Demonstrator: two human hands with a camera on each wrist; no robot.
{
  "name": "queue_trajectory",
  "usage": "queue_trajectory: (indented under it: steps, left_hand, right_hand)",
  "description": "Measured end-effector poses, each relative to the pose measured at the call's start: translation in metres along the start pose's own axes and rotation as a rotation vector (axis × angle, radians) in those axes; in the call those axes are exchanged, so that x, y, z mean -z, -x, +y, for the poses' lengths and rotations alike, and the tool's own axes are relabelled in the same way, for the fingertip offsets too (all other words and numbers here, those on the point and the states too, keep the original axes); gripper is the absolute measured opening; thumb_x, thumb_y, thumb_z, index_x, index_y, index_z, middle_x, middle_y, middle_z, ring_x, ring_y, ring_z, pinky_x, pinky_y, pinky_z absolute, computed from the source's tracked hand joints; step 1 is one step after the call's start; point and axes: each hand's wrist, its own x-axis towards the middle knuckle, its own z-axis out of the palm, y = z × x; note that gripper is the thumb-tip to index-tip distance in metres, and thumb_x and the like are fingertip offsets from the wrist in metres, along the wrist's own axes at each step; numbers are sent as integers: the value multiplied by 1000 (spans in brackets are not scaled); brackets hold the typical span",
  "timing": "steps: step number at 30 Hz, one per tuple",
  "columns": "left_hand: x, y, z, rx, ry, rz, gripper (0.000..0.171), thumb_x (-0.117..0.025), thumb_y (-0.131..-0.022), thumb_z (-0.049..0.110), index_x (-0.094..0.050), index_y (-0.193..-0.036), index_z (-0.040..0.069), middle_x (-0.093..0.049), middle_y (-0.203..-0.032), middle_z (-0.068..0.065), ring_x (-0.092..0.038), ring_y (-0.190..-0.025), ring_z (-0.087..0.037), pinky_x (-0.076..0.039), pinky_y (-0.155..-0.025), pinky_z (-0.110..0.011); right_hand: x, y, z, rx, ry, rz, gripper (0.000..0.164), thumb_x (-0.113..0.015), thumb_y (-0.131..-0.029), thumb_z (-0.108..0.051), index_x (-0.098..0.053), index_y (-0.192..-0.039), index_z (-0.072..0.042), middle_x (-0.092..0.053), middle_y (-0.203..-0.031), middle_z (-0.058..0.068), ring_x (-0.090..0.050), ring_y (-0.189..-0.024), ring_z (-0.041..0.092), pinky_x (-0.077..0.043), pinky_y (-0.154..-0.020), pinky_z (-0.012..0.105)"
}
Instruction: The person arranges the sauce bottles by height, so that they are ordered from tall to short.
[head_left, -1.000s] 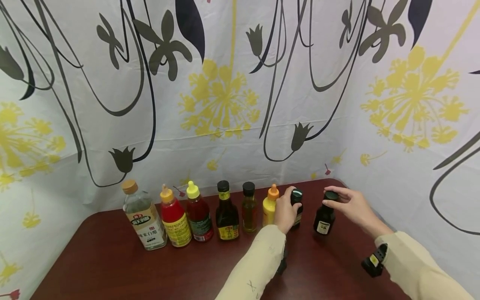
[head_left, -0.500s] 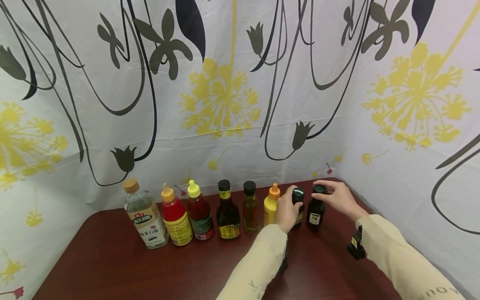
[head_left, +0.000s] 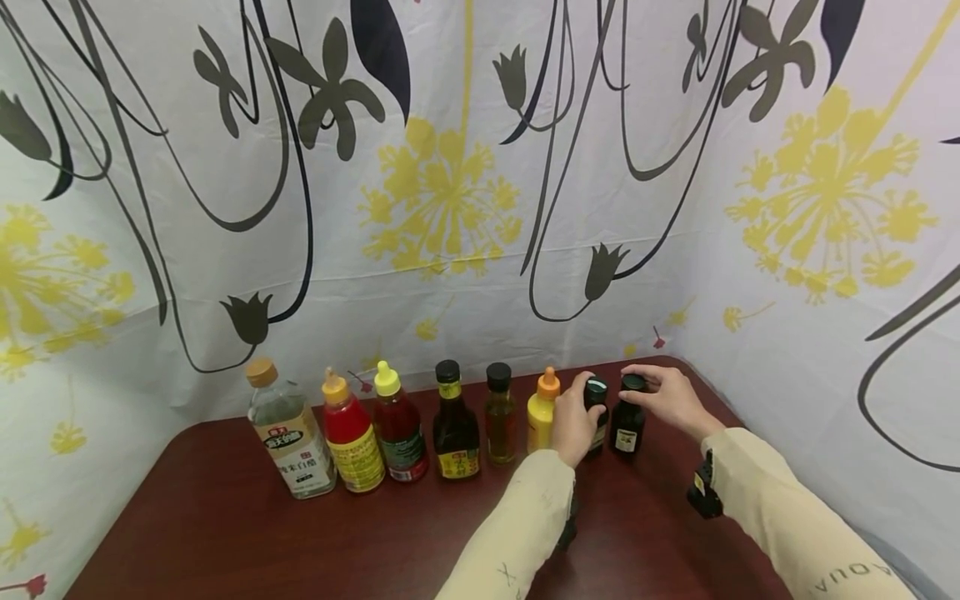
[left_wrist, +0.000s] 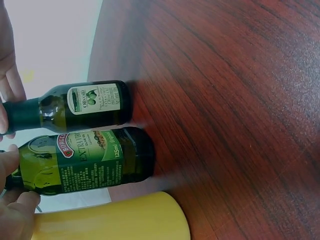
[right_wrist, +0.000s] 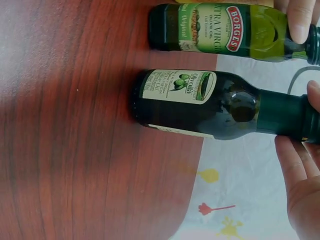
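Observation:
My left hand (head_left: 574,423) grips the neck of a small green Borges olive oil bottle (left_wrist: 90,160), which stands upright on the table. To its right, my right hand (head_left: 672,400) pinches the dark green cap and neck of a dark olive oil bottle (right_wrist: 185,102) with a cream label. That bottle also stands upright, a narrow gap from the Borges bottle. Just left of my left hand is a yellow squeeze bottle (head_left: 538,417) with an orange tip, partly hidden by the hand.
The row goes on leftward: an oil bottle (head_left: 500,417), a dark sauce bottle (head_left: 453,429), red squeeze bottles with a green label (head_left: 401,433) and a yellow label (head_left: 352,442), and a clear vinegar bottle (head_left: 292,437). A patterned cloth (head_left: 420,333) hangs behind the dark red table (head_left: 360,550).
My right hand has moved left with the dark olive oil bottle, bringing it close beside the Borges bottle. My left hand has stayed on the Borges bottle.

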Motion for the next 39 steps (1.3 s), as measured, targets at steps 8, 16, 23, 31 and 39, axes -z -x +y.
queue_trajectory:
  steps: [8, 16, 23, 31, 39]
  left_hand:
    - [-1, 0, 0, -28, 11, 17, 40, -65, -80, 9, -51, -117, 15, -61, -105, -4, -58, -93, -13, -48, -74, -24]
    - [-1, 1, 2, -28, 3, 19, 40, -66, -79, 8, -52, -116, 13, -62, -104, -4, -58, -92, -13, -48, -75, -24]
    - [-2, 2, 4, -25, -22, 13, 40, -66, -79, 8, -50, -116, 13, -61, -104, -3, -58, -93, -13, -47, -75, -25]
    - [-2, 3, 1, -8, -30, 3, 41, -65, -80, 9, -49, -118, 12, -60, -106, -4, -57, -94, -15, -47, -79, -28]
    - [5, 1, 1, -60, -79, -30, 50, -70, -75, 6, -46, -119, 9, -59, -107, -9, -57, -96, -20, -46, -81, -30]
  right_hand:
    - [-1, 2, 5, 20, -38, -18, 38, -64, -82, -14, -54, -117, 0, -54, -109, 24, -56, -97, 37, -50, -69, 38]
    - [-1, 2, 10, 46, -74, -26, 38, -63, -82, -10, -53, -117, -1, -54, -110, 24, -56, -98, 37, -50, -68, 35]
    - [1, 3, 10, 41, -67, -34, 38, -63, -82, -11, -53, -116, 1, -53, -109, 26, -54, -99, 40, -50, -72, 40]
    - [-1, 0, 11, 52, -98, -59, 37, -64, -80, -7, -54, -115, 2, -54, -107, 26, -56, -96, 38, -50, -69, 37]
    - [-2, -1, 10, 50, -100, -62, 38, -63, -81, -8, -52, -117, 1, -54, -108, 25, -56, -97, 37, -50, -69, 36]
